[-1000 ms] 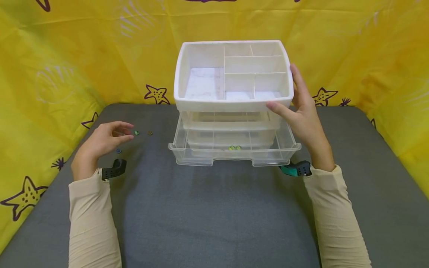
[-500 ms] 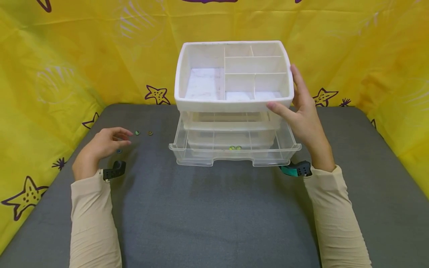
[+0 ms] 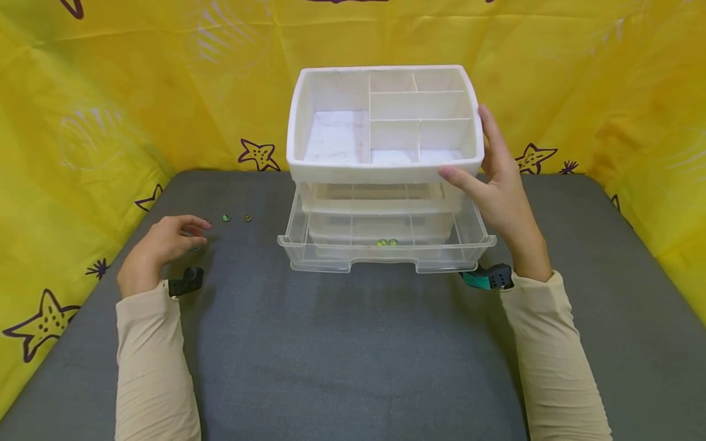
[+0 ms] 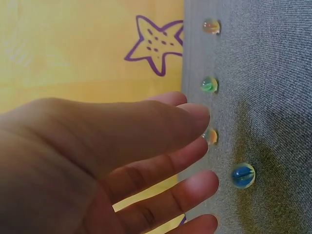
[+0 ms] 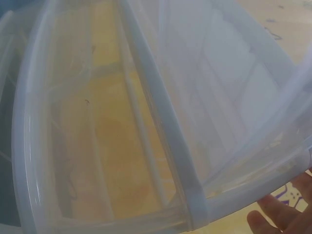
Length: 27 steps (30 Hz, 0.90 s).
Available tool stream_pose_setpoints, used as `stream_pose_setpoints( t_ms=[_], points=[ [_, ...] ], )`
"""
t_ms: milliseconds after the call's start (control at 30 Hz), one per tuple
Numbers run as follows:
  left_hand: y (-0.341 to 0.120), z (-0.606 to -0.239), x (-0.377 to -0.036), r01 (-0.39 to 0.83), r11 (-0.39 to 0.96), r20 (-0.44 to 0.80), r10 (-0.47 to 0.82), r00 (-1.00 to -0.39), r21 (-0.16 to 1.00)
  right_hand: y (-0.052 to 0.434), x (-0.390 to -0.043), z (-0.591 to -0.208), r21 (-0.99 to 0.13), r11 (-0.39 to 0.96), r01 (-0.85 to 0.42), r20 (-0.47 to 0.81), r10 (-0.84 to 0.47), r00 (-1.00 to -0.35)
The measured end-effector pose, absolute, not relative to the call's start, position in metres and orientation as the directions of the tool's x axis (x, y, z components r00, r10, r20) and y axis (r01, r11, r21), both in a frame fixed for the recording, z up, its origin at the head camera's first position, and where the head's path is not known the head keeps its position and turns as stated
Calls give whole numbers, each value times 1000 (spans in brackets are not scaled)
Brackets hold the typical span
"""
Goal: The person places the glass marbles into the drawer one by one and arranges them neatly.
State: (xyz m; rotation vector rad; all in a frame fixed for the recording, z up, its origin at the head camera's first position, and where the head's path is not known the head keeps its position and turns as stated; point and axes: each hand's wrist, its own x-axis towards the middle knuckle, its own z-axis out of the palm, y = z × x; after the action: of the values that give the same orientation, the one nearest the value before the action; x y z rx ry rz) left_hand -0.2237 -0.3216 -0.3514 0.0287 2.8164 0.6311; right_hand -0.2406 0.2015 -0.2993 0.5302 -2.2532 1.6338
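Note:
My left hand (image 3: pixel 187 234) hovers low over the grey table (image 3: pixel 353 343), fingers loosely bent, holding nothing. In the left wrist view its fingertips (image 4: pixel 202 117) are just short of a row of glass marbles: a blue one (image 4: pixel 243 175), a pale one (image 4: pixel 211 135), a green one (image 4: pixel 209 84) and an amber one (image 4: pixel 211 26). My right hand (image 3: pixel 488 168) grips the front right corner of the white divided top tray (image 3: pixel 380 171) of a plastic drawer unit, thumb on the front rim. The clear lower drawer (image 3: pixel 386 260) is pulled out with two marbles (image 3: pixel 387 243) inside.
Yellow cloth with purple starfish (image 3: pixel 258 154) walls in the table at the back and both sides. In the right wrist view the clear drawer walls (image 5: pixel 146 122) fill the picture, with my fingertips (image 5: pixel 282 217) at the lower right corner.
My left hand has drawn back a little toward me and sunk lower over the blue marble. The right hand and the drawer unit have stayed put.

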Motion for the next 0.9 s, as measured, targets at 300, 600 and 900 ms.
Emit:
stream_pose_setpoints(
  t_ms=[300, 600, 900],
  points=[
    [-331, -355, -223, -44, 919, -259, 64, -964, 393, 200, -241, -299, -837, 276, -472, 459, -114, -881],
    [-335, -360, -223, -34, 918, -280, 85, -956, 395, 200, -241, -299, -838, 261, -480, 465, -119, -877],
    [-334, -363, -225, -73, 913, -304, 58, -951, 400, 200, -242, -300, -835, 268, -481, 468, -116, -876]
  ],
)
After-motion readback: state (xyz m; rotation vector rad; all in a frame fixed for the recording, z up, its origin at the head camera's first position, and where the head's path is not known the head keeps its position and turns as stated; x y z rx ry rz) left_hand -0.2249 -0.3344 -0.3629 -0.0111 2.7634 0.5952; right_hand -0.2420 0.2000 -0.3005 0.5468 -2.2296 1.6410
